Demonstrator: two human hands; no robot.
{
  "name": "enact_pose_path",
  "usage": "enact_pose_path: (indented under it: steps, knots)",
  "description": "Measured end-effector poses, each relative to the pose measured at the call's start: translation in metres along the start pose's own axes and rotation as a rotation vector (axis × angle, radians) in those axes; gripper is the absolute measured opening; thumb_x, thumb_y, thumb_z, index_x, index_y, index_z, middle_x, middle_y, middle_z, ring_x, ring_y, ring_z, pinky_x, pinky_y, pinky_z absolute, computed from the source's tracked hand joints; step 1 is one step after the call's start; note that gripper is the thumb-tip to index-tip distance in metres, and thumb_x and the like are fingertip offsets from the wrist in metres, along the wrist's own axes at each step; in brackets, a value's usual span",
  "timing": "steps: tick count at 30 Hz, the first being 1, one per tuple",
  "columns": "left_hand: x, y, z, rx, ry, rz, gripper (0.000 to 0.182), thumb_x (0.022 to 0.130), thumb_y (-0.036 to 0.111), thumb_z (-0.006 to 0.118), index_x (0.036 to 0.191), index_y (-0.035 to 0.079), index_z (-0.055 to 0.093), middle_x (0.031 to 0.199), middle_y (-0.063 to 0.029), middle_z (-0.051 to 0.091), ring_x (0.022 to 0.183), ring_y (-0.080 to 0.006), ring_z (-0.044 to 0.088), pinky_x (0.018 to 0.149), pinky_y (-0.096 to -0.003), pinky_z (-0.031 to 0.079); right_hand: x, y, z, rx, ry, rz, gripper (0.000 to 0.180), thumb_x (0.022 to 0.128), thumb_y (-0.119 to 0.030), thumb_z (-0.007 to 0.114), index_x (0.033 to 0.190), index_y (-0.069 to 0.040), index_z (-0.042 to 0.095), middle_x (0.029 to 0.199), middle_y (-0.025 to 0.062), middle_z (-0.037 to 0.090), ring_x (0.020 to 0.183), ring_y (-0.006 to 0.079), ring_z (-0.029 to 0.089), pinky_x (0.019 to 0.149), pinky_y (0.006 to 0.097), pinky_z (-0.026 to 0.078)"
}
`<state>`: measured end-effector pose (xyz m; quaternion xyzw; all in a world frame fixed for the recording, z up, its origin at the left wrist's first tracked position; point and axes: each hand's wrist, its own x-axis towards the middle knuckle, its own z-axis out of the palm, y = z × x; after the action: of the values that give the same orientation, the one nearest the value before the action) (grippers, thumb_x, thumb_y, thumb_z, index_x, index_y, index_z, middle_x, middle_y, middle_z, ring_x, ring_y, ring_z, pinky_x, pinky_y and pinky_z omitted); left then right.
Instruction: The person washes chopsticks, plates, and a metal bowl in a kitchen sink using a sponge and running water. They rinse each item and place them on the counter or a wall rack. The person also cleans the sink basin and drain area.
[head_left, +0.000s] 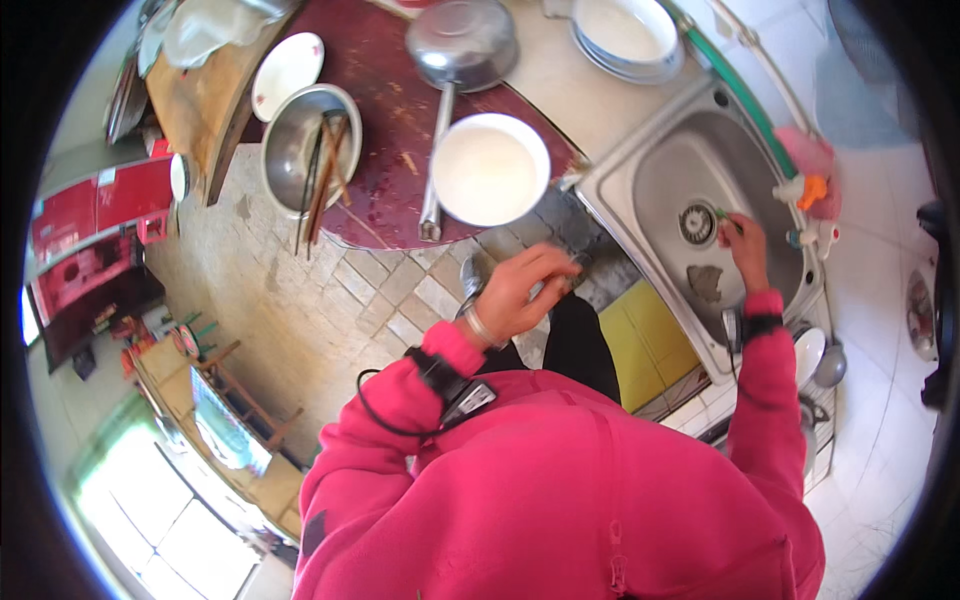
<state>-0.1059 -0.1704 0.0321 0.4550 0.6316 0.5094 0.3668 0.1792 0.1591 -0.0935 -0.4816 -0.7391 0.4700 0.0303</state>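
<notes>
My right hand (745, 244) reaches into the stainless steel sink (652, 202). Its fingertips pinch a small green piece (721, 214), possibly a vegetable scrap, beside the round drain strainer (698, 223). A brownish patch (706, 283) shows on the basin floor below the drain. Blurred by motion, my left hand (525, 289) hangs in the air between the table and my body. Its fingers are loosely curled, and whether they hold anything is unclear. Nearest to it is a white bowl (491, 169) on the red table (382, 172).
On the table are an upturned steel pan (462, 45) with a long handle, a steel bowl (289, 176) holding several chopsticks, and a white plate (289, 75). Stacked dishes (626, 34) stand above the sink. A green hose (739, 97) and taps (810, 193) line its far edge.
</notes>
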Motion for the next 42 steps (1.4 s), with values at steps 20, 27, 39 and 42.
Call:
enact_pose_path:
  steps: [20,27,39,42]
  knots:
    - [-0.39,-0.073,-0.262,-0.177,1.02,-0.465,0.015,0.093,0.002,0.05,0.104,-0.003,0.06,0.093,-0.0091,0.063,0.076,-0.0156,0.063,0.067,-0.0266,0.052,-0.138,-0.393,0.539,0.673,-1.135,0.135,0.025,0.095,-0.014,0.052,0.114,0.002,0.052,0.098,0.01,0.061,0.089,0.0173,0.062,0.081,0.0316,0.055]
    - [-0.396,-0.092,-0.261,-0.253,1.016,-0.446,0.021,0.092,0.003,0.052,0.112,-0.002,0.058,0.094,-0.0087,0.063,0.077,-0.0147,0.063,0.066,-0.0258,0.053,-0.106,-0.368,0.561,0.524,-1.011,0.113,0.03,0.092,-0.016,0.061,0.113,0.004,0.054,0.101,0.0137,0.063,0.092,0.0207,0.064,0.088,0.035,0.054]
    - [-0.172,-0.004,-0.217,-0.109,0.108,0.096,0.032,0.088,0.011,0.063,0.117,-0.002,0.056,0.102,-0.0111,0.061,0.091,-0.0171,0.064,0.078,-0.0291,0.051,-0.239,-0.328,0.2,0.597,-0.178,0.022,0.019,0.093,-0.011,0.056,0.105,0.003,0.059,0.095,0.0132,0.066,0.084,0.0194,0.066,0.077,0.0303,0.056]
    - [-0.112,0.019,-0.196,-0.039,0.283,0.057,0.033,0.086,0.009,0.064,0.115,-0.003,0.056,0.103,-0.0134,0.06,0.093,-0.0211,0.064,0.079,-0.0306,0.051,-0.262,-0.281,0.152,0.681,0.048,0.06,0.019,0.093,-0.013,0.057,0.105,0.001,0.06,0.095,0.0114,0.066,0.084,0.0177,0.065,0.077,0.0289,0.055]
